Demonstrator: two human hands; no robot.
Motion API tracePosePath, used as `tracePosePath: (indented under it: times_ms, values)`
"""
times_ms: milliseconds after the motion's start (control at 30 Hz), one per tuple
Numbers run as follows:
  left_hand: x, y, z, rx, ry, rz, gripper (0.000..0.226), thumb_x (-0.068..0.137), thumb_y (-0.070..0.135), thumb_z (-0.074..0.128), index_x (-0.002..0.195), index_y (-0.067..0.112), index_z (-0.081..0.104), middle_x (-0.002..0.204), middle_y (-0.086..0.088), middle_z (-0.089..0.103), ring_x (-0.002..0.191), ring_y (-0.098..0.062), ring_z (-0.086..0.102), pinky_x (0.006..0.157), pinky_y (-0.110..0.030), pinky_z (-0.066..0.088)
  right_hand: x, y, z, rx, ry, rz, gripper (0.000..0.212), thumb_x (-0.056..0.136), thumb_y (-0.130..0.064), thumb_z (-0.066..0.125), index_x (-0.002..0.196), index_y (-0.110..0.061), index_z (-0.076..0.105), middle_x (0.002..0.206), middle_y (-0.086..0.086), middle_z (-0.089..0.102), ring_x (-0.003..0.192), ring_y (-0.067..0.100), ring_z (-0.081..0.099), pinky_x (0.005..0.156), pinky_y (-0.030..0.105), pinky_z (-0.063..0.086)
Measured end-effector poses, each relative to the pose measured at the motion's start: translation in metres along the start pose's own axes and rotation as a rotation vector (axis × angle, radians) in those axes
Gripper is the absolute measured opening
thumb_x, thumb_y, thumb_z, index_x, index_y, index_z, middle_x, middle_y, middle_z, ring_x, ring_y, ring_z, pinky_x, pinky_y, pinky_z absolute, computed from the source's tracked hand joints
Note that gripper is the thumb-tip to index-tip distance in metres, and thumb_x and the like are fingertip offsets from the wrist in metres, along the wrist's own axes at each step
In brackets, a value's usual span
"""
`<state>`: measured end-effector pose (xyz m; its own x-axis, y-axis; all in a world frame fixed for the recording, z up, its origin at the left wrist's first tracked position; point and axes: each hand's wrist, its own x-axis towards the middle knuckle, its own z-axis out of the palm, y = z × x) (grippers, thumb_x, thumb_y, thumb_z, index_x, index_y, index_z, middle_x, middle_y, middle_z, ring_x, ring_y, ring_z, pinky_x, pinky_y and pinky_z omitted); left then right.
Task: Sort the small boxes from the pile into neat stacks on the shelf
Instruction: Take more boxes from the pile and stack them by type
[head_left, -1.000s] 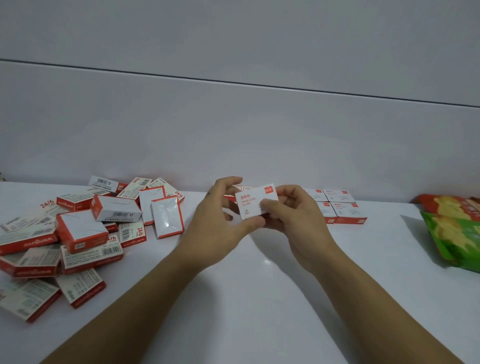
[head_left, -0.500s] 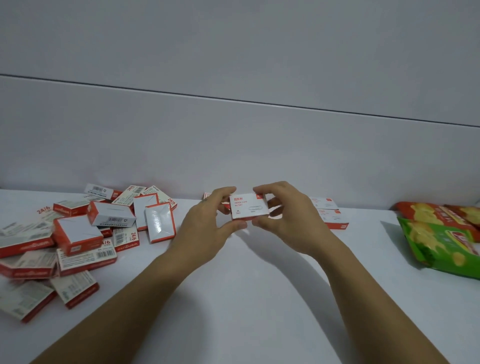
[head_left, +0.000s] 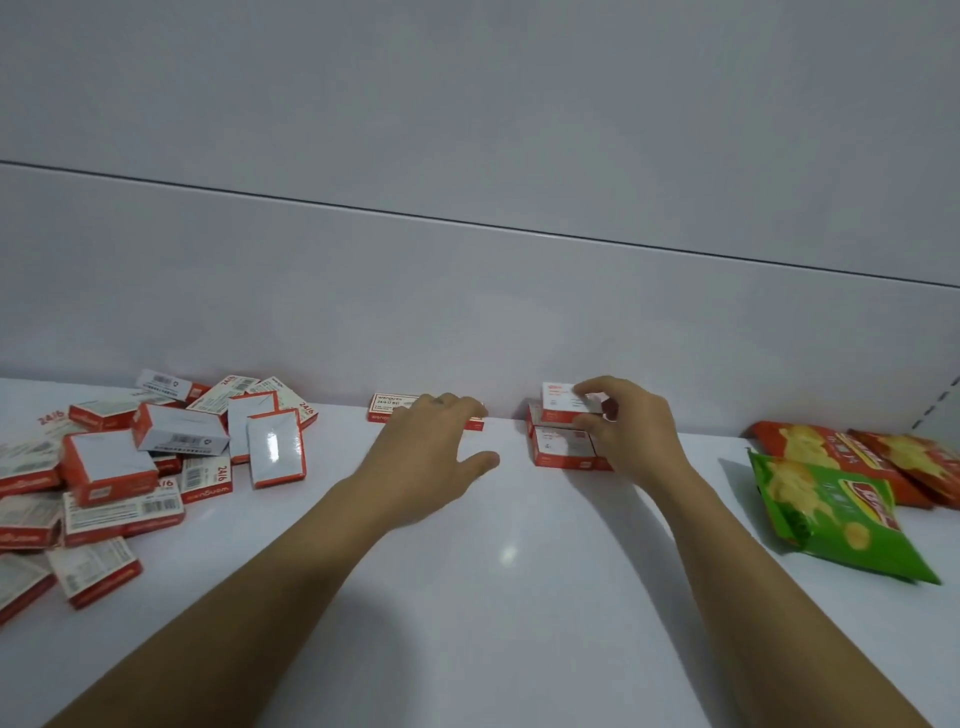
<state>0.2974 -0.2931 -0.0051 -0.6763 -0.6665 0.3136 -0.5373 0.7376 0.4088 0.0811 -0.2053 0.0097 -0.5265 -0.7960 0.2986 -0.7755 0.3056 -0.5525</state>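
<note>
1. Pile (head_left: 156, 457) of small red-and-white boxes at the far left of the white shelf (head_left: 493, 623). It is jumbled, with boxes overlapping and pointing every way, some barcode side up, some blank side up.
2. Lone box (head_left: 392, 408) lies flat against the back wall (head_left: 467, 322), printed face up, long axis left-right.
3. Left hand (head_left: 426, 447) is palm down with fingers loosely spread, gripping nothing. Its fingertips reach over the lone box's right part; cannot tell if they touch.
4. Stack (head_left: 558, 452) of the same boxes sits near the back wall, right of centre, with red sides facing the camera.
5. Top box (head_left: 563, 401) sits on the stack, flat, white printed face up, long axis left-right along the wall. It is roughly squared with the boxes under it.
6. Right hand (head_left: 631, 431) pinches the top box at its right end, fingers curled over the far edge and thumb on the near side.
7. Green bag (head_left: 831, 514) of snacks lies flat at the right, and the red bags (head_left: 852, 452) sit just behind it, partly overlapped.
</note>
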Motion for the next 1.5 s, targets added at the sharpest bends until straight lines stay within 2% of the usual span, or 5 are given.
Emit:
tracePosePath:
  times_ms: [300, 500, 1000, 1267, 1500]
  values:
    - [-0.012, 0.006, 0.026, 0.044, -0.026, -0.121, 0.044, 0.092, 0.048, 0.048, 0.134, 0.033, 0.042, 0.135, 0.013, 0.051, 0.124, -0.011, 0.043, 0.104, -0.031, 0.032, 0.015, 0.029, 0.021, 0.025, 0.017, -0.059, 0.021, 0.089, -0.020, 0.065, 0.109, -0.018, 0.070, 0.120, -0.004, 0.054, 0.092, 0.006, 0.050, 0.078, 0.008, 0.033]
    - [-0.010, -0.006, 0.021, 0.064, 0.048, -0.118, 0.039, 0.090, 0.043, 0.054, 0.126, 0.029, 0.051, 0.122, 0.010, 0.061, 0.116, -0.014, 0.051, 0.094, -0.033, 0.034, 0.015, 0.028, 0.032, 0.008, 0.005, -0.099, 0.025, 0.088, -0.026, 0.065, 0.112, -0.019, 0.070, 0.114, -0.005, 0.054, 0.094, 0.015, 0.059, 0.084, 0.027, 0.048]
    - [-0.009, -0.006, 0.020, 0.182, -0.042, -0.155, 0.041, 0.092, 0.049, 0.047, 0.130, 0.032, 0.046, 0.134, 0.012, 0.052, 0.123, -0.013, 0.043, 0.101, -0.034, 0.030, 0.011, 0.024, 0.032, -0.033, 0.041, -0.095, 0.026, 0.089, -0.022, 0.061, 0.114, -0.016, 0.067, 0.115, -0.001, 0.054, 0.095, 0.015, 0.056, 0.075, 0.020, 0.036]
    - [-0.020, 0.008, 0.012, 0.268, -0.014, -0.167, 0.042, 0.092, 0.052, 0.044, 0.129, 0.032, 0.047, 0.138, 0.009, 0.048, 0.125, -0.015, 0.041, 0.104, -0.035, 0.028, 0.002, 0.015, 0.029, -0.092, 0.017, -0.064, 0.032, 0.088, -0.023, 0.059, 0.120, -0.017, 0.062, 0.122, 0.005, 0.051, 0.114, 0.023, 0.049, 0.088, 0.032, 0.043]
    - [-0.058, -0.004, -0.022, 0.276, 0.067, -0.332, 0.045, 0.090, 0.052, 0.048, 0.131, 0.033, 0.045, 0.140, 0.008, 0.047, 0.128, -0.016, 0.039, 0.108, -0.039, 0.027, -0.030, -0.059, 0.030, -0.166, -0.023, -0.407, 0.055, 0.088, -0.046, 0.057, 0.138, -0.024, 0.045, 0.143, 0.003, 0.042, 0.129, 0.022, 0.037, 0.106, 0.037, 0.031]
